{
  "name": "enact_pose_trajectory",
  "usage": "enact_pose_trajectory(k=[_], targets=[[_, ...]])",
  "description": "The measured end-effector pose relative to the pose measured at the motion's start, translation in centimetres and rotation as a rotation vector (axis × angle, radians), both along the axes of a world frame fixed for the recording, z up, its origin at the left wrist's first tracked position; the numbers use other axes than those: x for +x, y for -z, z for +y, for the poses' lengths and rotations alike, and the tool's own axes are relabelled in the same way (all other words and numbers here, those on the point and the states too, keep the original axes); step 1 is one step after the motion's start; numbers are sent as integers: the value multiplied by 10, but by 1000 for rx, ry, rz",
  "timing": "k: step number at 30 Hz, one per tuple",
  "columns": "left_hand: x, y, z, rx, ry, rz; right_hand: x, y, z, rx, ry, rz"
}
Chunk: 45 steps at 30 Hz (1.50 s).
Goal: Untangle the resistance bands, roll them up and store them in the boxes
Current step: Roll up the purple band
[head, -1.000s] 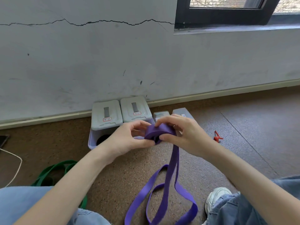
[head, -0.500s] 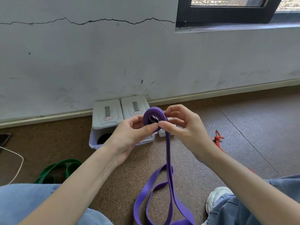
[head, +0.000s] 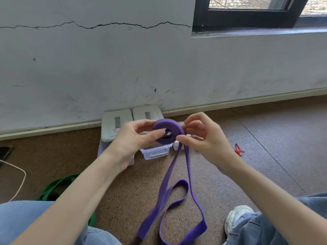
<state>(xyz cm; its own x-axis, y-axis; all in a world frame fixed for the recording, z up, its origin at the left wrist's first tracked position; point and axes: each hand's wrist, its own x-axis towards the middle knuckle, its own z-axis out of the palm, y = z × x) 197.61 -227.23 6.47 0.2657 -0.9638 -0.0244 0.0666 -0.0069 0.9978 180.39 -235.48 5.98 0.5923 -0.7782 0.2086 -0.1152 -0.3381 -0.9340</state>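
Hands, left (head: 131, 138) and right (head: 203, 138), pinch flat rubbery purple band (head: 168, 131), coiled.

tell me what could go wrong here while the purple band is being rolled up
1. The coil of the purple band is only pinched between the left hand and the right hand; a slipped grip could let the springy roll unwind.
2. Its loose tail lies looped over itself on the floor and may twist or snag as it feeds in.
3. The green band lies beside the left knee and could get caught up.
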Motion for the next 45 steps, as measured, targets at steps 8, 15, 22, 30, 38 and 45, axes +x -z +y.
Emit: enact_pose_trajectory(k=[8,15,22,30,38,45], targets=[[-19,16,0,-1,-90,283,3,7,3,159,4,-73],[-7,16,-3,75,153,-599,-3,2,-3,-520,-151,457],[-4,0,-1,-8,105,-256,-9,1,-7,30,-47,-51],[-12,2,-3,-53,-60,353,7,18,8,113,-65,-120],[-14,16,5,106,79,-61,-2,9,1,133,-102,-235],[-10,10,3,190,235,-321,-3,-2,1,29,-166,-19]])
